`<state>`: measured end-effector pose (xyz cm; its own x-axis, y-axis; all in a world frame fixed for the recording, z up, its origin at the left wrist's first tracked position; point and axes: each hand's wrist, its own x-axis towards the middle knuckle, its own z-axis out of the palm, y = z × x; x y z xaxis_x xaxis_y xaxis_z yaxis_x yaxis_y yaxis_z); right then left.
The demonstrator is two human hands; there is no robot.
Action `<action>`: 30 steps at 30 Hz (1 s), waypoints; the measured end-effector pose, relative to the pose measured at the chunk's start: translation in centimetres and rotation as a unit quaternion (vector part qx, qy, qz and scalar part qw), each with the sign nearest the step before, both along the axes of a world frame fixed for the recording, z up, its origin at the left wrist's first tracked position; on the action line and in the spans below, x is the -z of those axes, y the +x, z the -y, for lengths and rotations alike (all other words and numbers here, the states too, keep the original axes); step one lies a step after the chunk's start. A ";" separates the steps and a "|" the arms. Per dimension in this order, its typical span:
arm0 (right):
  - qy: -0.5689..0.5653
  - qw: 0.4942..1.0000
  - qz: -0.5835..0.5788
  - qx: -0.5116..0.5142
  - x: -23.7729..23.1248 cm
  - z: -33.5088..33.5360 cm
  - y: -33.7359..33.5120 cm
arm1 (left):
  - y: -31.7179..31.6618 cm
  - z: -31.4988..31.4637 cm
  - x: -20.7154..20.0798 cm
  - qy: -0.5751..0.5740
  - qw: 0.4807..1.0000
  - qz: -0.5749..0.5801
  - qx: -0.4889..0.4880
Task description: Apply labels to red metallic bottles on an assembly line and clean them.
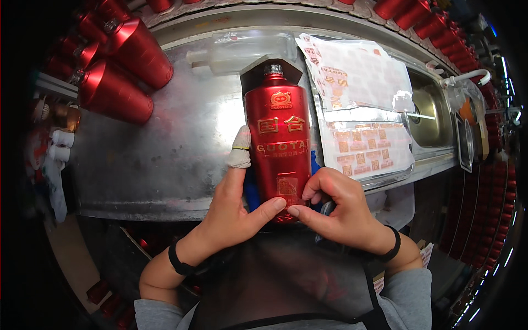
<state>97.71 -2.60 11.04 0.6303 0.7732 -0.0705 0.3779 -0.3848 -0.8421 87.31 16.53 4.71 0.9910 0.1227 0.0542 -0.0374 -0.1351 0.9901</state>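
Note:
A glossy red bottle [278, 124] with gold lettering lies on its back, its clear neck pointing away from me. On its lower front sits a small square decal [287, 186]. My left hand [234, 206] is closed around the lower left side, thumb on the front near the base. A white cover with a yellow band wraps its index finger [240, 151]. From the right, my right hand [344, 209] presses its thumb by the base edge, with its other fingers curled at the bottle's side. Blue material [252, 190] shows under the bottle, beside a dark angular support [291, 70] behind its neck.
Sheets of gold-and-red decals [363, 143] lie right of the bottle, before a metal sink [432, 110] with a white tap [467, 77]. A clear glass bottle [247, 50] lies behind. Red bottles [115, 91] stand at the left of the wet metal worktop [159, 148]; more fill racks [478, 203] at right.

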 end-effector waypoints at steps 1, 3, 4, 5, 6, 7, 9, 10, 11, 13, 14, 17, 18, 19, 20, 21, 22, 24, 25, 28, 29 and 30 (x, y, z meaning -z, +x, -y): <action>0.000 1.000 -0.001 0.001 -0.1 -0.1 0.0 | 0.0 0.0 0.0 -0.059 0.998 -0.017 0.007; -0.009 0.999 -0.046 0.006 -0.4 -0.2 0.0 | -0.1 0.2 0.1 -0.060 0.998 -0.006 0.001; -0.009 0.999 -0.045 0.005 -0.5 -0.3 0.1 | -0.1 0.2 0.2 -0.060 0.998 0.006 -0.006; -0.012 0.997 -0.069 0.014 -0.6 -0.3 0.1 | 0.0 0.3 0.3 -0.060 0.998 0.007 -0.007; -0.014 0.995 -0.093 0.021 -0.6 -0.3 0.1 | 0.1 0.4 0.3 -0.035 0.999 0.009 -0.010; -0.014 0.995 -0.093 0.020 -0.7 -0.3 0.1 | 0.2 0.5 0.3 -0.010 1.000 0.011 -0.014; -0.018 0.992 -0.123 0.031 -0.8 -0.4 0.2 | 0.4 0.8 0.4 -0.007 0.999 0.015 -0.030; -0.017 0.992 -0.123 0.031 -0.8 -0.4 0.2 | 0.5 0.9 0.5 -0.004 0.999 0.018 -0.045; -0.020 0.991 -0.129 0.036 -0.8 -0.4 0.2 | 0.5 0.9 0.5 -0.004 0.999 0.018 -0.046; -0.022 0.990 -0.135 0.043 -0.8 -0.5 0.2 | 0.5 0.9 0.5 0.012 0.999 0.018 -0.049; -0.027 0.988 -0.144 0.043 -0.9 -0.4 0.3 | 0.5 0.9 0.4 0.013 0.999 0.017 -0.049; -0.030 0.988 -0.147 0.040 -0.7 -0.3 0.4 | 0.5 0.6 -0.1 0.039 0.998 0.009 -0.039; -0.029 0.989 -0.144 0.035 -0.6 -0.2 0.3 | 0.5 0.5 -0.3 -0.013 0.999 0.007 -0.032; -0.030 0.988 -0.144 0.036 -0.6 -0.3 0.4 | 0.6 0.4 -0.5 -0.065 0.998 0.004 -0.024; -0.034 0.988 -0.145 0.038 -0.7 -0.3 0.4 | 0.9 0.4 -0.8 -0.066 0.998 0.004 -0.023; -0.038 0.988 -0.145 0.038 -0.8 -0.4 0.5 | 1.5 0.5 -1.4 -0.080 0.996 -0.024 -0.028; -0.038 0.988 -0.145 0.037 -0.9 -0.4 0.5 | 1.8 0.7 -1.6 -0.094 0.994 -0.051 -0.032; -0.034 0.989 -0.139 0.038 -0.8 -0.2 0.3 | 1.9 1.0 -1.6 -0.086 0.994 -0.049 -0.039; -0.034 0.989 -0.139 0.040 -0.8 -0.2 0.3 | 2.0 1.0 -1.6 -0.079 0.995 -0.046 -0.045; -0.019 0.984 -0.172 0.043 -0.6 -0.3 0.4 | 1.9 0.8 -1.8 -0.115 0.990 -0.066 -0.052; -0.020 0.985 -0.168 0.040 -0.6 -0.4 0.4 | 2.0 0.8 -1.6 -0.115 0.990 -0.068 -0.050; -0.020 0.986 -0.164 0.037 -0.7 -0.4 0.5 | 2.1 0.8 -1.5 -0.108 0.991 -0.053 -0.053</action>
